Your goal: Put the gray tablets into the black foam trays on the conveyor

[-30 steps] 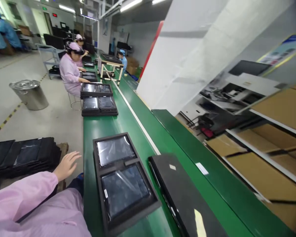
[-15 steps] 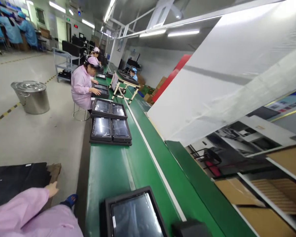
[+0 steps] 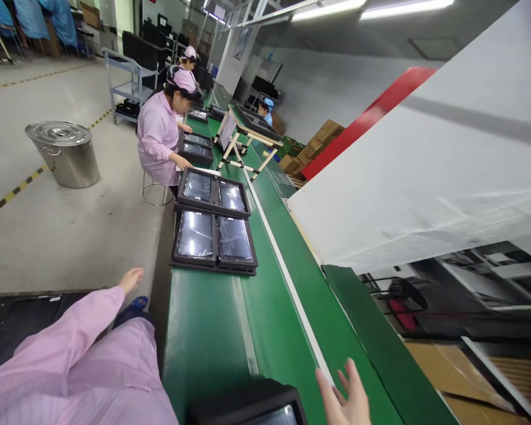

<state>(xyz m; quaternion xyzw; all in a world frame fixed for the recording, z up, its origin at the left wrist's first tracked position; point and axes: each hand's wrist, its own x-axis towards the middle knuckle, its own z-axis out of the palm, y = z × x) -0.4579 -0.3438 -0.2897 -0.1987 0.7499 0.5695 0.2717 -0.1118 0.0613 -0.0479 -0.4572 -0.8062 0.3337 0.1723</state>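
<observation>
My left hand (image 3: 131, 280), in a pink sleeve, is stretched out over the floor to the left of the green workbench, its fingers extended and holding nothing. At the lower right, my right hand (image 3: 347, 398) is raised over the bench with its fingers spread and nothing in them. Nearest to it is a black tray (image 3: 243, 404) holding a dark screen panel (image 3: 277, 417), cut off by the bottom edge. Further along the bench, black trays (image 3: 215, 268) hold glossy screen panels (image 3: 194, 235) under clear film. Neither hand touches a tray.
The green bench (image 3: 207, 330) runs away from me, with a white strip (image 3: 287, 283) along it. A co-worker in pink (image 3: 159, 133) sits further up at trays. A pale frame stand (image 3: 234, 154) is on the bench. A lidded metal bin (image 3: 73, 162) stands left.
My left arm has reached forward and to the right. My right hand has come into view, open, at the lower right. The near tray sits lower in the picture as the view shifted.
</observation>
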